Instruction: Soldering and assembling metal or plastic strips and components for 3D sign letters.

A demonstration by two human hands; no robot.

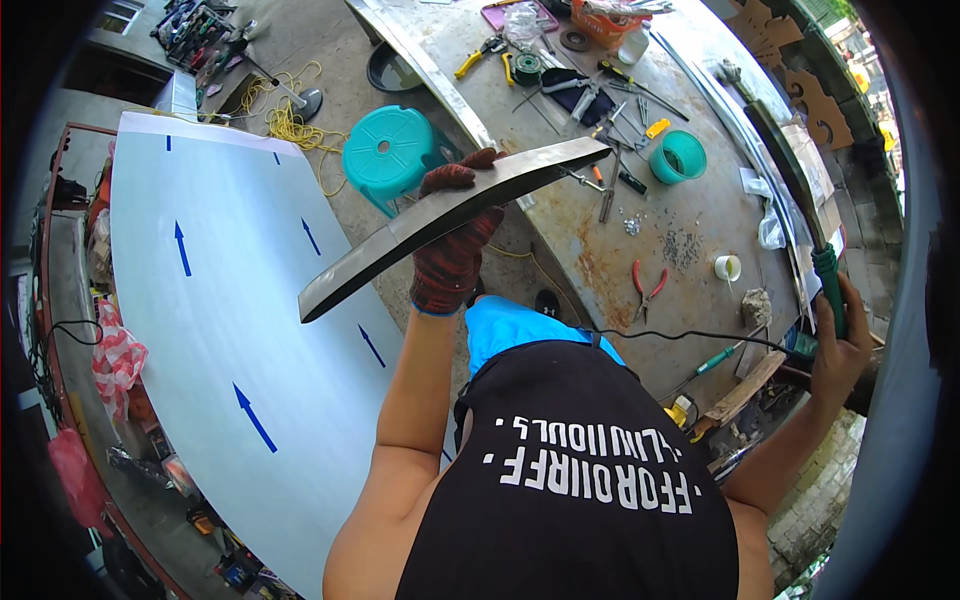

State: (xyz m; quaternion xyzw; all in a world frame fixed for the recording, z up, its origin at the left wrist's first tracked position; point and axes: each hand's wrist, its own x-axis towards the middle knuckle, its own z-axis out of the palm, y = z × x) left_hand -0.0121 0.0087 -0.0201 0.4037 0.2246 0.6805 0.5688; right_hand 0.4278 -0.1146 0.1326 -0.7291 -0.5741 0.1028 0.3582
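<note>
My left hand [455, 260], in a dark red and black glove, is closed around the middle of a curved grey sheet-metal piece [440, 220]. The piece is raised at a slant, its right end over the edge of the metal worktable [590, 250]. My bare right hand [842, 350] grips the green handle of a long tool [785, 150] at the far right. It looks like a large soldering iron, with a dark shaft and a blunt head reaching up over the table's far side. A black cord [690, 337] runs across the table toward this hand; its end is hidden.
A pale sheet with blue arrows [210, 330] spreads along the left. Beside the table stands a turquoise stool [385, 150]. The tabletop holds a turquoise cup [678, 157], red-handled pliers [648, 288], scattered rivets or small fasteners [683, 248] and several hand tools. Yellow cord [295, 125] lies on the floor.
</note>
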